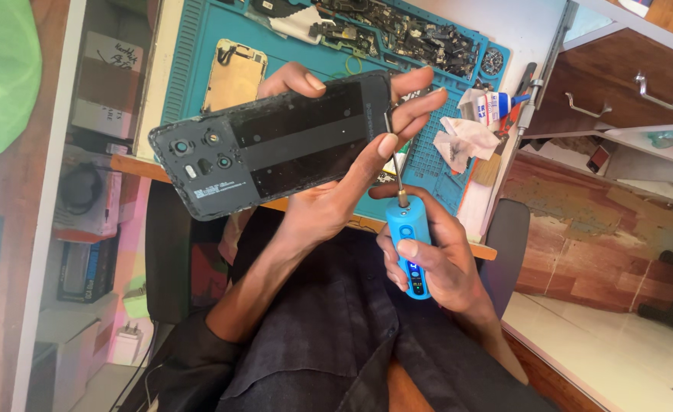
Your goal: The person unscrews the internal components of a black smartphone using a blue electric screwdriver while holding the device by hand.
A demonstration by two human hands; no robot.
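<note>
- Centre-left of the frame: the left hand (329,202) holds a dark phone body (275,149) above the tabletop (191,46), fingers (420,99) clamped on its right end; its long axis runs left to right.
- Lower centre-right: the right hand (435,263) is wrapped around a blue electric screwdriver (409,244), whose bit points up, seemingly touching the phone's right edge.
</note>
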